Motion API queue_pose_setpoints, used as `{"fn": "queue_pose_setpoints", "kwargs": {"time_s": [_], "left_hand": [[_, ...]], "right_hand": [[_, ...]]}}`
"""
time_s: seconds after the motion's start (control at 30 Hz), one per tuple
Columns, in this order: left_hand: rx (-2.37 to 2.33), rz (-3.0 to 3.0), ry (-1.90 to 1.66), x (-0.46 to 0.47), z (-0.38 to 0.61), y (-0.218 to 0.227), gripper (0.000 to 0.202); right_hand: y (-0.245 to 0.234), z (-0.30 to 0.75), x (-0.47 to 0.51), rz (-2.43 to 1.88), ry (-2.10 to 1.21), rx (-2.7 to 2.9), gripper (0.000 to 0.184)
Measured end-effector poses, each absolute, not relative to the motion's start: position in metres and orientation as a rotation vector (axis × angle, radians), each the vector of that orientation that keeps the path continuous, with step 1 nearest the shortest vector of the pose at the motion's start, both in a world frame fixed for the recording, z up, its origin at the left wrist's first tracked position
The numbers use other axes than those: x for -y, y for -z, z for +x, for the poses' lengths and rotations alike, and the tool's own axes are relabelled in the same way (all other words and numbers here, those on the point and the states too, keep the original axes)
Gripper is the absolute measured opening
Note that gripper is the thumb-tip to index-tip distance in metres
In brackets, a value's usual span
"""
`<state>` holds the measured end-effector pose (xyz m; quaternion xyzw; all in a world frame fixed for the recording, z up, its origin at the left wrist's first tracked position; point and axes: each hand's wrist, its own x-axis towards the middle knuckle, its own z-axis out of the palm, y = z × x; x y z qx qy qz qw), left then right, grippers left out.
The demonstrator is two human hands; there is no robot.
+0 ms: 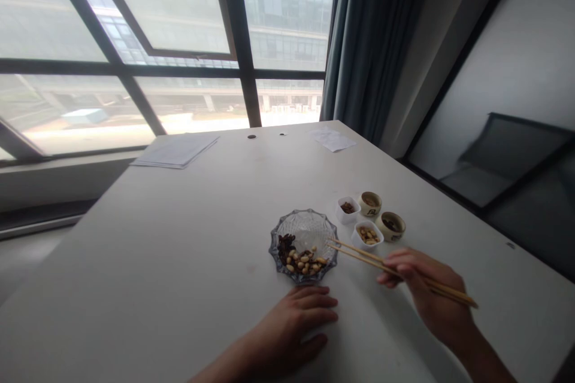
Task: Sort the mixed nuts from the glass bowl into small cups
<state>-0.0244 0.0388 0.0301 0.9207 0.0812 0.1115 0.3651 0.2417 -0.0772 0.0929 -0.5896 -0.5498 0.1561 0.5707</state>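
Observation:
My right hand (429,296) grips a pair of wooden chopsticks (451,293). Their tips, slightly apart, are over the right rim of a scalloped glass bowl (309,228), with nothing visible between them. Inside the bowl, pale nuts like peanuts (305,263) lie at the front and dark dried pieces (286,246) at the left. My left hand (299,320) rests palm down on the table just in front of the bowl, fingers stretched out and holding nothing. Beyond the chopsticks stand a small white dish of nuts (368,234) and another of reddish-brown bits (347,207).
Two small beige cups, one farther back (370,203) and one nearer (392,226), stand right of the white dishes. Paper sheets (177,151) lie at the white table's (179,239) far left, with more paper (333,139) at the far right. Windows and a dark curtain (372,36) lie beyond.

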Motion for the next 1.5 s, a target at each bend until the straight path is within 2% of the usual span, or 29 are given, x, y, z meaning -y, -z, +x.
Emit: {"fn": "queue_pose_setpoints", "kwargs": {"time_s": [0.2, 0.5, 1.03, 1.37, 1.5], "left_hand": [[-0.188, 2.356, -0.316, -0.038, -0.025, -0.027, 0.042], [-0.183, 2.350, -0.325, -0.037, -0.026, -0.026, 0.043], [-0.185, 2.352, -0.327, -0.038, -0.026, -0.025, 0.042], [-0.197, 2.361, -0.311, -0.038, -0.026, -0.027, 0.043], [-0.191, 2.352, -0.317, -0.038, -0.026, -0.027, 0.043]], "right_hand": [[-0.088, 0.231, 0.037, -1.424, -0.586, 1.473, 0.034], [-0.071, 0.232, 0.036, -1.461, -0.677, 1.227, 0.037], [-0.072, 0.231, 0.045, -1.527, -0.556, 1.274, 0.036], [-0.082, 0.213, 0.046, -1.516, -0.469, 1.163, 0.042], [-0.092, 0.219, 0.056, -1.476, -0.374, 1.214, 0.032]]}}
